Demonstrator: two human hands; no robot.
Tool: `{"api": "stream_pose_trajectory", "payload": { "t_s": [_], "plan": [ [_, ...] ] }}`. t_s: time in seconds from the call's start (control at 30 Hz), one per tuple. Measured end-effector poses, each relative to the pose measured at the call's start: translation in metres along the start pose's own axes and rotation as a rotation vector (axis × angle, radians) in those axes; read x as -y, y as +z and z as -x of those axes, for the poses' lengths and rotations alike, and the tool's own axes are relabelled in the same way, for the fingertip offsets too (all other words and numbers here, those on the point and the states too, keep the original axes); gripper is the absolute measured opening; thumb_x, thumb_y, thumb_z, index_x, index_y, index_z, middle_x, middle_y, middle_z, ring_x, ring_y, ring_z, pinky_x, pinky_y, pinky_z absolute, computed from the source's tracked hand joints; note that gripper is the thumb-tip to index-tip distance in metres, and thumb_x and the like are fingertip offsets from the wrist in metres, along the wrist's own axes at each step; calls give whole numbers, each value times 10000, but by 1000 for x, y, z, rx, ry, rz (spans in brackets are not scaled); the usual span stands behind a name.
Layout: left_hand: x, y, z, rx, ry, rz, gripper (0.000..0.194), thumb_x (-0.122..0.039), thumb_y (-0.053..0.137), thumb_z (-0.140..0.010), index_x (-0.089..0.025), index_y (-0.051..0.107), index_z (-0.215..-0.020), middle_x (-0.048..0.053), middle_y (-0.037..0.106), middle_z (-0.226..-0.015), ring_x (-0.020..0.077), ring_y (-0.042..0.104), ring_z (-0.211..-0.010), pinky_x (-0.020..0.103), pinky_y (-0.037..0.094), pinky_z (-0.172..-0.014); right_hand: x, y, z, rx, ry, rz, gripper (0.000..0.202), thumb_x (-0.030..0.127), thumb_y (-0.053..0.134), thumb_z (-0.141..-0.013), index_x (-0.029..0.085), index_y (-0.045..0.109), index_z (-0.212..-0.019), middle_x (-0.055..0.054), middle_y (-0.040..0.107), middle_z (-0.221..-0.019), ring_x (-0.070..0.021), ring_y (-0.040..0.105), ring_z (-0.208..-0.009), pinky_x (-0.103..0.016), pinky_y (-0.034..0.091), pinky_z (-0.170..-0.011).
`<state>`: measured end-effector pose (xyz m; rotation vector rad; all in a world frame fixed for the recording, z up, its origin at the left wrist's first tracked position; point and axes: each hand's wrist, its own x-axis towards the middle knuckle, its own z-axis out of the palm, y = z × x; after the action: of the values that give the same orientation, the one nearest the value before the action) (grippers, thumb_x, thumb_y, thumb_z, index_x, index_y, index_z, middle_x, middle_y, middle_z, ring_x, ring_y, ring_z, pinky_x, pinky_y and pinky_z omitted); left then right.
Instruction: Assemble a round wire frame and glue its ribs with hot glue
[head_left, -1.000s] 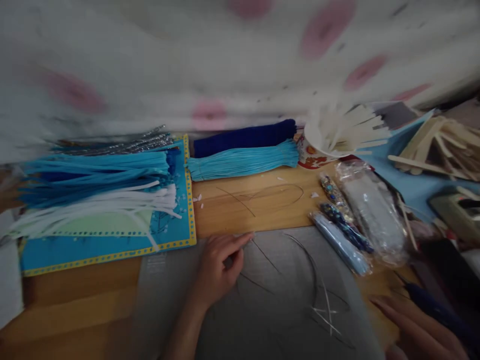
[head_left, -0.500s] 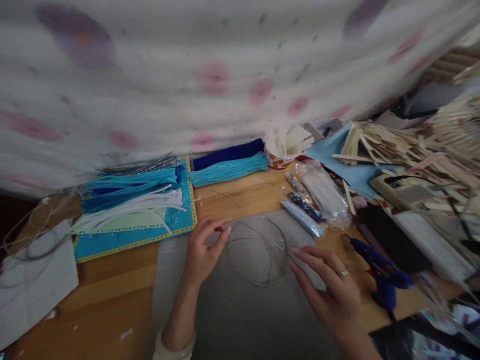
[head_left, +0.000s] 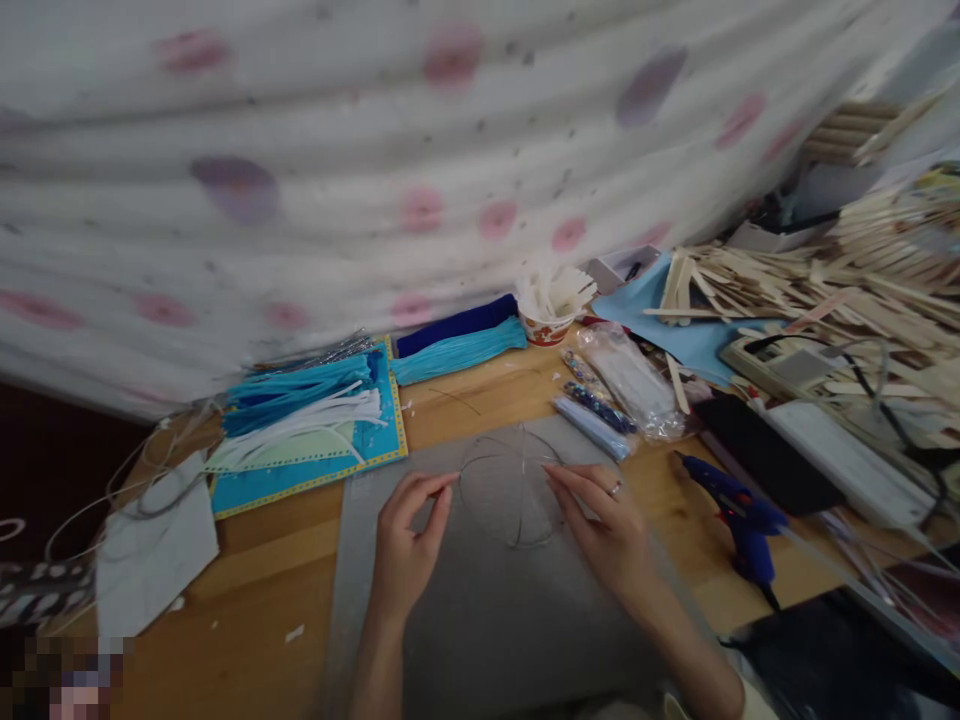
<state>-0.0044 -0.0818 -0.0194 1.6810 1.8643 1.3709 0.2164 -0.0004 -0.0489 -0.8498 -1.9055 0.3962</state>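
Note:
A thin wire frame of crossing rings [head_left: 520, 545] stands over the grey mat [head_left: 480, 620]. At its left edge, my left hand [head_left: 412, 530] pinches the wire between thumb and index finger. My right hand [head_left: 600, 515], with a ring on one finger, is closed on the frame's right side. Thin loose wires [head_left: 457, 400] lie on the wood behind the mat.
Blue and white pipe cleaners [head_left: 300, 400] lie on a blue board at the left. Bead packets [head_left: 596, 405], a cup of white sticks [head_left: 547, 325], a blue glue gun [head_left: 739, 510], a black box [head_left: 765, 455] and wooden sticks [head_left: 795, 290] are behind and right.
My right hand has moved left and closed on the wire frame, and the frame has turned. My left hand's fingertips have come to its left edge. The camera view has shifted.

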Motion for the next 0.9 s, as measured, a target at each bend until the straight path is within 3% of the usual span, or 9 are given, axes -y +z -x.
{"api": "stream_pose_trajectory", "payload": {
  "t_s": [0.23,0.5,0.6,0.73,0.9],
  "plan": [
    [-11,4,-9,34,59,-37,197,-157,571,-929,-239,718,-1031,16,689,-934,136,639,-884,248,493,-809,0,1,-2,-15,-4,-5,299,134,621,-898,247,635,-1175,-39,718,-916,-168,675,-832,-296,546,-738],
    [-9,6,-10,54,63,-45,216,-157,561,-937,-256,710,-1058,10,681,-931,135,635,-885,255,499,-800,-1,0,-4,-20,17,-14,181,166,621,-901,233,647,-1067,-43,717,-916,-176,681,-851,-302,548,-762],
    [-18,15,-14,85,98,-110,258,-182,530,-959,-274,679,-1148,32,669,-1048,155,615,-1011,303,492,-902,1,-2,-5,-4,15,-19,174,145,613,-901,227,655,-1048,-41,707,-908,-167,676,-842,-290,543,-748],
    [-32,35,-22,186,219,-240,371,-242,527,-966,-269,563,-1334,79,574,-1354,216,506,-1259,423,418,-1064,3,-1,-9,7,10,-35,176,127,590,-911,221,644,-1049,-39,697,-906,-156,666,-842,-278,537,-746],
    [-32,53,-23,236,296,-344,353,-274,513,-975,-264,562,-1324,79,604,-1346,238,522,-1235,474,410,-1047,-6,-20,13,36,65,54,134,206,531,-956,215,628,-1049,-56,673,-944,-168,647,-880,-302,520,-763]
  ]
}}
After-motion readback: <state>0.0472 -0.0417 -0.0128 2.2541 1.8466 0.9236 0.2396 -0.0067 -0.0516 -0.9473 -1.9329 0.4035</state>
